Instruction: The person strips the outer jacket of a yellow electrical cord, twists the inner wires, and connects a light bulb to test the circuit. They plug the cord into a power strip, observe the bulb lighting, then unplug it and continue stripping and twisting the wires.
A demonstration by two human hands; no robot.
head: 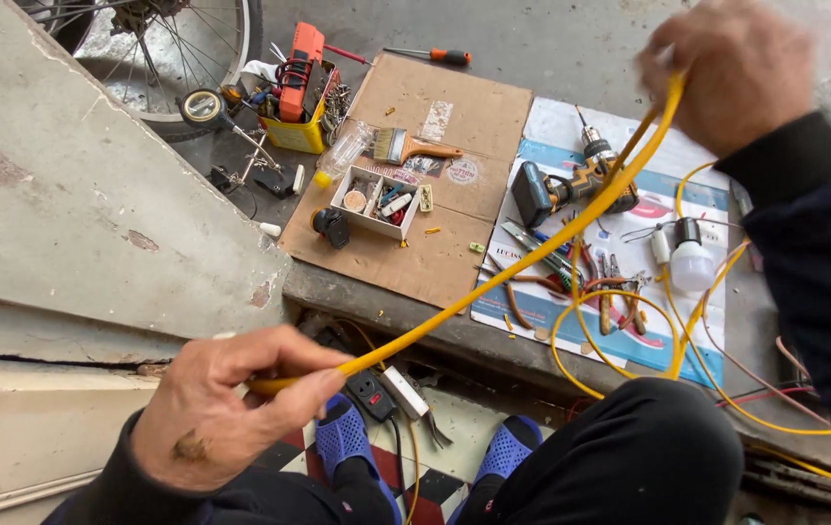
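Here we stretch a yellow cable (522,261) taut, left hand (216,408) pinching one end, right hand (731,73) gripping the other. Beneath it lie a cardboard sheet (435,175), cordless drill (571,187), white bulb (692,264) and pliers (532,282).

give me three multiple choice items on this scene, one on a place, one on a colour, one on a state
1. Where does the paintbrush lie?
A. on the cardboard
B. on the wheel
C. in the yellow box

2. What colour is the cable held between the hands?
A. red
B. yellow
C. black

3. How is the cable between the left hand and right hand?
A. slack on the floor
B. cut in two
C. stretched nearly straight

Answers: 1 A, the brush rests on the brown sheet; 2 B, it is plainly yellow; 3 C, it runs in a taut line from fist to fist.
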